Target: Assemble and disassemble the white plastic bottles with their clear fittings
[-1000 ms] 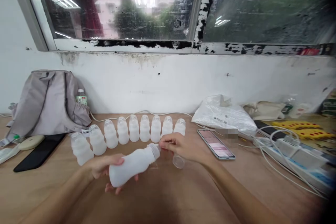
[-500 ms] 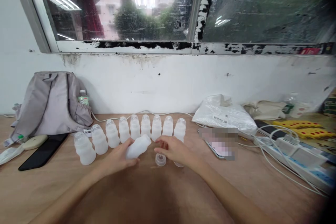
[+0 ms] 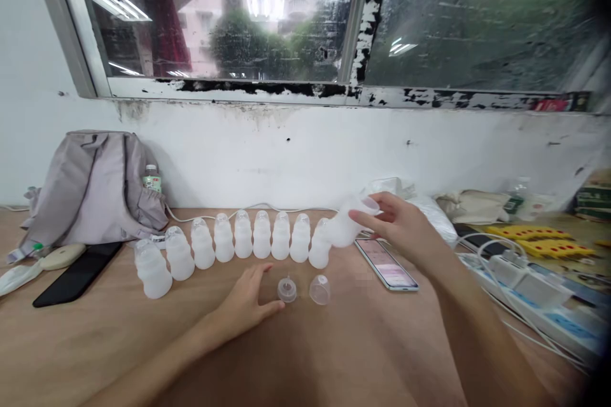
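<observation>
An uncapped, milky-white baby bottle [image 3: 347,224] hangs tilted above the table, its open mouth toward the right. My right hand [image 3: 394,222] has thumb and fingers closed around its neck end. With fingers apart, my left hand [image 3: 251,299] rests low over the wood, holding nothing. Just right of its fingertips sits a clear teat with its collar ring [image 3: 287,290]. Beside that stands a transparent dome cap [image 3: 319,290]. Behind them, several capped bottles [image 3: 262,235] form a curved row; the held bottle overlaps the rightmost one [image 3: 320,245] in view.
To the right lies a phone [image 3: 387,265] with a lit screen, near a white plastic bag [image 3: 436,219] and a power strip [image 3: 529,299] with cables. At left are a grey backpack [image 3: 95,184] and a black flat slab [image 3: 79,273]. A wall and window close off the back.
The uncapped bottle has passed from my left hand to my right and moved up and right. My left hand has opened and come nearer the teat ring. The dome cap is now uncovered.
</observation>
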{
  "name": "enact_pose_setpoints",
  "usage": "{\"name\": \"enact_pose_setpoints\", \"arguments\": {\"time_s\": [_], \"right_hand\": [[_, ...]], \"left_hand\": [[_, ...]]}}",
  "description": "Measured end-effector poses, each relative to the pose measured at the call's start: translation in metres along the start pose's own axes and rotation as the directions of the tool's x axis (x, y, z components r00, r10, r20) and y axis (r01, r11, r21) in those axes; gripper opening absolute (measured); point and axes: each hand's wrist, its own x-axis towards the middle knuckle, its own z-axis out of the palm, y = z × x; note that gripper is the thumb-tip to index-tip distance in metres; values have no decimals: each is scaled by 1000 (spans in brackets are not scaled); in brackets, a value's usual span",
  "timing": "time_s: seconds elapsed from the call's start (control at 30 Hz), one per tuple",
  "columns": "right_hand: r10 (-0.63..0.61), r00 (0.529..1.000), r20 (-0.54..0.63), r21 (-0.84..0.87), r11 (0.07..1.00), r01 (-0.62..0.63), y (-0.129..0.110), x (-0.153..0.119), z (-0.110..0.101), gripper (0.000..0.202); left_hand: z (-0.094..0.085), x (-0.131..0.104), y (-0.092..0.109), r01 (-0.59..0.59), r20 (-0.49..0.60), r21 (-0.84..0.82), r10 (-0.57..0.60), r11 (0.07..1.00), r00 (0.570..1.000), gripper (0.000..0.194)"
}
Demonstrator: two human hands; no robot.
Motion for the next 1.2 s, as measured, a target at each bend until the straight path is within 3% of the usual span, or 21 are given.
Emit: {"name": "enact_pose_setpoints", "arguments": {"time_s": [0.07, 0.13, 0.27, 0.37, 0.43, 0.5, 0.57, 0.6, 0.67, 0.73, 0.77, 0.87, 1.0, 1.2], "right_hand": [[51, 996, -72, -282, 957, -70, 19, 8, -9, 29], [119, 993, 6, -440, 892, -104, 41, 15, -4, 28], [221, 942, 251, -503, 861, -68, 76, 25, 25, 27], [250, 901, 355, -482, 874, -53, 85, 28, 33, 34], [210, 925, 316, -450, 892, -48, 78, 26, 29, 42], [106, 977, 185, -399, 916, -24, 60, 20, 24, 46], [-38, 998, 54, -292, 955, 52, 35, 9, 23, 37], [-73, 995, 70, -203, 975, 86, 22, 1, 26, 33], [-94, 953, 288, -47, 992, 113, -1, -16, 39, 30], [-157, 843, 514, 47, 987, 155, -16, -34, 57, 26], [-176, 811, 558, 72, 984, 164, -19, -41, 67, 22], [-172, 798, 578, 78, 985, 156, -20, -55, 93, 12], [-189, 726, 662, 162, 981, 108, -10, -58, 113, 10], [-335, 705, 625, 207, 942, 264, -8, -58, 128, 8]], "left_hand": [[9, 12, -2, -5, -10, 114, 6, 994, 1000, 67], [17, 23, -3, -21, 8, 186, 20, 982, 1000, 66], [24, 34, -3, -47, 55, 205, 37, 978, 998, 48], [19, 31, 3, -63, 42, 192, 56, 979, 998, 39], [10, 26, 11, -67, 28, 221, 62, 973, 998, 36], [0, 21, 21, -73, 6, 268, 74, 961, 997, 34], [-9, 17, 33, -84, -22, 319, 96, 944, 995, 33], [-13, 15, 39, -92, -32, 341, 109, 935, 993, 33], [-20, 10, 48, -103, -47, 378, 130, 920, 990, 33], [-25, 5, 52, -110, -51, 399, 142, 910, 989, 33], [-26, 1, 52, -110, -49, 407, 142, 907, 989, 33], [-27, -11, 46, -77, -51, 421, 108, 904, 993, 34], [-30, -22, 39, -20, -40, 403, 39, 915, 998, 32], [-44, -18, 41, 20, 98, 339, -57, 941, 994, 23]]}}
